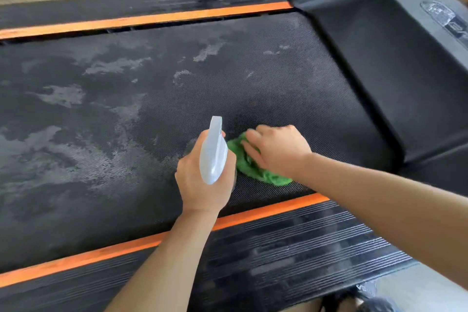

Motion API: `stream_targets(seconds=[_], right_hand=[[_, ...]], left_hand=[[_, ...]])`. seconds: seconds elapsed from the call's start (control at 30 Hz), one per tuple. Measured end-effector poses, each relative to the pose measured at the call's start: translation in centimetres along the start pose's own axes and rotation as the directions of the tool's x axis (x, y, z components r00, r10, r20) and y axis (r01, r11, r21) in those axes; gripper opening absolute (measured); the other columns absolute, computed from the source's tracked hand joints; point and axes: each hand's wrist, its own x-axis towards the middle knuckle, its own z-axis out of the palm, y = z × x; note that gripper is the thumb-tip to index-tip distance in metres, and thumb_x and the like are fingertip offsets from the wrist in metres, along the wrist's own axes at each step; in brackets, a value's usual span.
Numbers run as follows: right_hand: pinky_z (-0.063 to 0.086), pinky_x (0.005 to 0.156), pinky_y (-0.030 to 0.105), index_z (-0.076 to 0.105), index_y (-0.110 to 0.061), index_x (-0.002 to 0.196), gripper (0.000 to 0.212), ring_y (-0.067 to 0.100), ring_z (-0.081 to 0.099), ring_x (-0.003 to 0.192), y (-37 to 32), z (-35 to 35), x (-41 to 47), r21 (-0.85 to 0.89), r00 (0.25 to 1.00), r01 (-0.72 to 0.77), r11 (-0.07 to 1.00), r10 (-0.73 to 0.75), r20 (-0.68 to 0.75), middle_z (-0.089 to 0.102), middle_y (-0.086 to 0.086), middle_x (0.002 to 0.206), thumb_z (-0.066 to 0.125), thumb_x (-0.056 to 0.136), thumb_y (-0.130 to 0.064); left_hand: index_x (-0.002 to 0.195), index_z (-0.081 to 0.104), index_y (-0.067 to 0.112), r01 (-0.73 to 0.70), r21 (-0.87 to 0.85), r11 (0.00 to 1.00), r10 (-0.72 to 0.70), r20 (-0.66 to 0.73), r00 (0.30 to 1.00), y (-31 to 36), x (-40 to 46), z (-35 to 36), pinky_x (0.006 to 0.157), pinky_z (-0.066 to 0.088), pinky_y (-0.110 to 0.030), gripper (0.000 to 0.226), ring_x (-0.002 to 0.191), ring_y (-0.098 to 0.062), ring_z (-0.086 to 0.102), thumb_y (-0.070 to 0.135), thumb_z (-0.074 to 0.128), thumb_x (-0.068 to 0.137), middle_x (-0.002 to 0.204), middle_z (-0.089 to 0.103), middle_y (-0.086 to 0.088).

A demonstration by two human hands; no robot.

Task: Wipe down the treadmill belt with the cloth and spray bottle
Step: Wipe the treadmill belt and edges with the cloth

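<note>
Looking from the left, we see the black textured treadmill belt (106,119) blotched with pale grey wet or dusty patches over most of its left and middle stretch. An orange stripe (141,19) edges the belt on the far side, and a second orange stripe (83,259) edges it on the near side, with a ribbed black side rail (278,261) running just outside that one.

Moving rightwards, we come to our left hand (202,180), raised over the near part of the belt, its fingers curled round the neck of the spray bottle (213,154). The white spray head points away from us across the belt; the bottle's body is hidden beneath the hand.

Just to the right of it, the green cloth (249,167) lies bunched on the belt, close to the near orange stripe. Our right hand (277,151) presses down on top of the cloth, fingers bent over it and reaching leftwards, slightly blurred. The belt around the cloth looks darker and cleaner than the blotched area to the left.

Farthest right, the black plastic motor cover (395,58) rises at the end of the belt.
</note>
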Motion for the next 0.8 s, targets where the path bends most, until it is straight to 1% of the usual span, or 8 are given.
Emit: stream_targets(seconds=[0.13,0.2,0.3,0.43,0.5,0.57,0.7,0.8], right_hand=[[0.033,0.061,0.037,0.055,-0.018,0.100,0.034,0.036,0.067,0.081,2.6,0.7,6.8,-0.030,0.921,-0.387,0.922,0.388,0.026,0.067,0.006,0.095,0.032,0.103,-0.042],[0.031,0.064,0.037,0.055,-0.017,0.101,0.033,0.036,0.066,0.085,1.8,0.8,7.5,0.009,0.885,-0.465,0.885,0.464,0.042,0.068,0.006,0.098,0.031,0.103,-0.040],[0.033,0.063,0.038,0.055,-0.019,0.099,0.034,0.034,0.067,0.083,-0.8,0.2,3.5,0.036,0.935,-0.346,0.937,0.342,0.088,0.068,0.005,0.095,0.032,0.102,-0.045],[0.035,0.048,0.034,0.055,-0.019,0.086,0.040,0.034,0.062,0.056,-2.9,-1.3,-2.9,0.143,0.993,-0.101,0.984,0.092,0.068,0.062,0.001,0.072,0.029,0.095,-0.048],[0.036,0.045,0.033,0.057,-0.018,0.084,0.040,0.033,0.060,0.050,-1.9,-1.2,-2.1,0.080,0.998,-0.015,0.997,0.010,0.055,0.060,0.001,0.070,0.031,0.096,-0.046],[0.035,0.052,0.035,0.058,-0.017,0.093,0.035,0.034,0.065,0.063,-0.3,-0.7,1.4,0.004,0.996,-0.070,0.998,0.070,0.054,0.065,0.004,0.082,0.034,0.101,-0.042],[0.032,0.063,0.037,0.056,-0.016,0.101,0.033,0.036,0.067,0.084,1.7,0.2,6.8,-0.002,0.899,-0.436,0.900,0.436,0.053,0.068,0.007,0.098,0.031,0.104,-0.038],[0.032,0.063,0.037,0.054,-0.017,0.100,0.032,0.035,0.066,0.085,-0.5,-0.2,5.3,0.050,0.908,-0.413,0.910,0.407,0.096,0.068,0.006,0.097,0.030,0.103,-0.039]], left_hand=[[0.108,0.066,0.032,0.028,-0.040,0.999,-0.028,-0.004,1.000,0.0,0.0,0.1,0.072,0.061,-0.054,0.031,0.078,-0.035,0.068,0.044,0.061,0.079,0.079,0.072,-0.001],[0.107,0.065,0.033,0.016,-0.035,0.999,-0.016,0.002,1.000,0.1,0.2,0.0,0.075,0.060,-0.053,0.031,0.078,-0.034,0.068,0.044,0.060,0.079,0.078,0.072,-0.002],[0.104,0.066,0.032,0.035,-0.047,0.998,-0.036,-0.002,0.999,0.3,0.2,-0.2,0.074,0.059,-0.054,0.028,0.073,-0.037,0.065,0.042,0.061,0.078,0.075,0.070,-0.003],[0.102,0.068,0.029,0.025,-0.021,0.999,-0.026,-0.011,1.000,0.5,0.2,-0.3,0.074,0.057,-0.054,0.023,0.069,-0.038,0.063,0.031,0.066,0.079,0.070,0.065,-0.001],[0.102,0.068,0.026,-0.003,-0.004,1.000,0.003,-0.015,1.000,0.7,0.0,-0.2,0.073,0.058,-0.053,0.022,0.069,-0.037,0.064,0.031,0.066,0.081,0.071,0.066,-0.002],[0.101,0.067,0.025,-0.005,0.006,1.000,0.005,-0.015,1.000,0.6,0.0,-0.2,0.074,0.058,-0.052,0.022,0.070,-0.035,0.065,0.035,0.063,0.082,0.071,0.067,-0.003],[0.104,0.064,0.031,-0.011,-0.049,0.999,0.011,-0.001,1.000,0.4,0.0,-0.3,0.078,0.058,-0.051,0.026,0.076,-0.035,0.066,0.041,0.059,0.081,0.075,0.070,-0.007],[0.103,0.065,0.030,-0.006,-0.045,0.999,0.006,-0.002,1.000,0.3,0.1,-0.4,0.079,0.058,-0.047,0.025,0.076,-0.031,0.066,0.041,0.059,0.081,0.076,0.070,-0.007]])
